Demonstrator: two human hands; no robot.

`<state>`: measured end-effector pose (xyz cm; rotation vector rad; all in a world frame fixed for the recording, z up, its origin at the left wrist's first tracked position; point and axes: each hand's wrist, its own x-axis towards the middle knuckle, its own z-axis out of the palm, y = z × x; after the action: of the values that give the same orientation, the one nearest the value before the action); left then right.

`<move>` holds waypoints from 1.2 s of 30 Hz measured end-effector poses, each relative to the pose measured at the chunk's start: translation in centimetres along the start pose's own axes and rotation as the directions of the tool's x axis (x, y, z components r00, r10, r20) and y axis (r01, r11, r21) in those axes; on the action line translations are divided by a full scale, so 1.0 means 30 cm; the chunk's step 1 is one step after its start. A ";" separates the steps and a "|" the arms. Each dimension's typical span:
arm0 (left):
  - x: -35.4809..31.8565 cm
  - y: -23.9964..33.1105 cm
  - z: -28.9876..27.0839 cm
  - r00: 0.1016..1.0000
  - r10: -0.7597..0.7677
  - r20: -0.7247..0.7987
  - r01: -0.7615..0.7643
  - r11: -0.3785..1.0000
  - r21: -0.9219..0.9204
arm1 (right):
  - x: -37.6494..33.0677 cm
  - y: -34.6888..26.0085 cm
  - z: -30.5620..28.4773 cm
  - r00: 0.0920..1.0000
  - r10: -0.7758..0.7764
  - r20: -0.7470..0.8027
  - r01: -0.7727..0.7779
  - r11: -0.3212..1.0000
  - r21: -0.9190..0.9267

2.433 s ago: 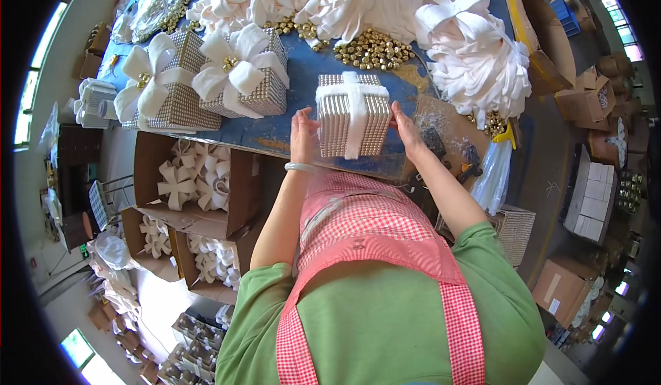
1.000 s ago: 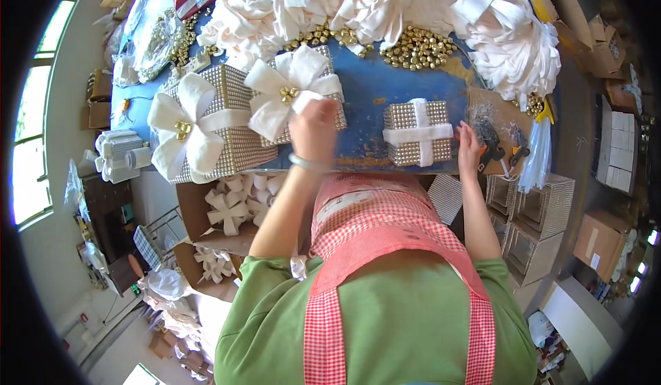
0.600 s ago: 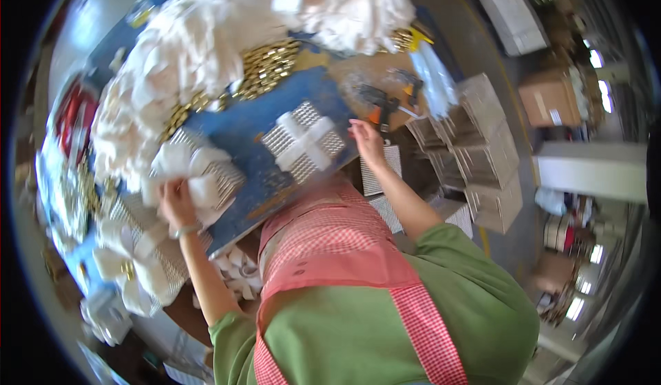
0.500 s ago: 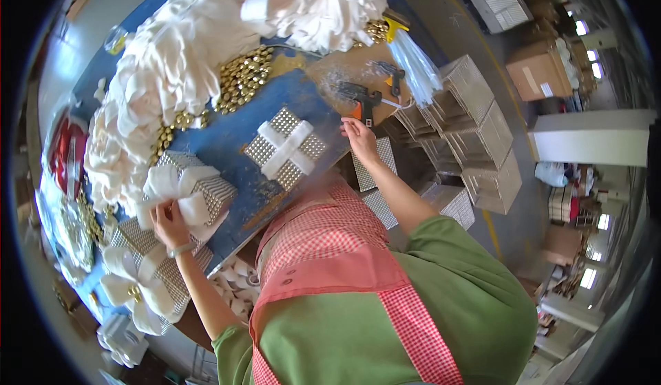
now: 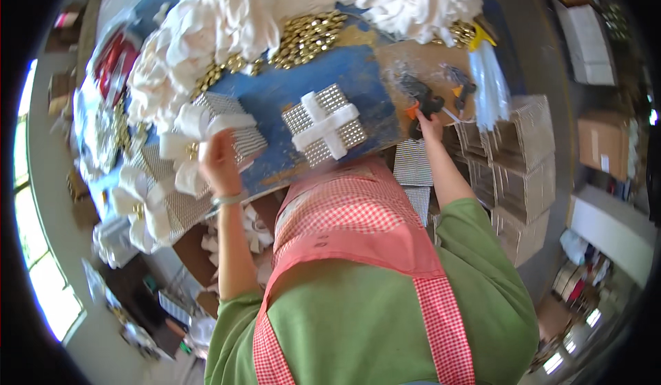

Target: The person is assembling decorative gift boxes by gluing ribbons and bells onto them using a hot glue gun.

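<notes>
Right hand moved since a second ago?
Yes: the right hand moved rightward against the brown cardboard sheet, from near its left edge to the black-and-orange glue gun.

Can't read any txt/nos. on my feed; white label (image 5: 604, 162) on brown carton (image 5: 601, 137), rt side, too small to make out.

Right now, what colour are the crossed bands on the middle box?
The crossed bands are white; head view.
</notes>
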<state>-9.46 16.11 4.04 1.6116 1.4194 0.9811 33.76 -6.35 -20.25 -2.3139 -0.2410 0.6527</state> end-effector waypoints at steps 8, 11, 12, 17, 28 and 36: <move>-0.167 -0.134 0.331 0.966 -0.257 0.026 0.247 0.947 0.206 | 0.057 -0.077 0.002 0.990 -0.049 0.136 0.026 0.986 0.164; -0.214 -0.241 0.372 0.977 -0.195 0.087 0.170 0.956 0.238 | 0.004 -0.144 -0.014 0.983 -0.011 0.183 -0.067 0.908 0.415; -0.219 -0.232 0.380 0.962 -0.260 0.080 0.239 0.948 0.211 | -0.036 -0.208 -0.047 0.953 0.057 0.297 -0.188 0.881 0.434; -0.182 -0.181 0.394 0.942 -0.288 0.175 0.266 0.954 0.139 | -0.170 -0.335 -0.115 0.941 -0.140 0.310 -0.029 0.875 0.484; -0.121 -0.274 0.317 0.962 -0.170 0.215 0.174 0.985 -0.001 | -0.577 -0.717 -0.289 0.698 -0.191 0.690 0.004 0.965 0.263; -0.181 -0.367 0.211 0.891 -0.262 0.372 0.258 0.964 0.061 | -0.669 -0.666 -0.219 0.670 -0.255 0.697 0.229 0.964 0.133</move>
<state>-8.69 11.39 -8.91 1.4710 1.3254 0.4758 20.26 -2.57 5.20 -1.8317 -0.8756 1.3792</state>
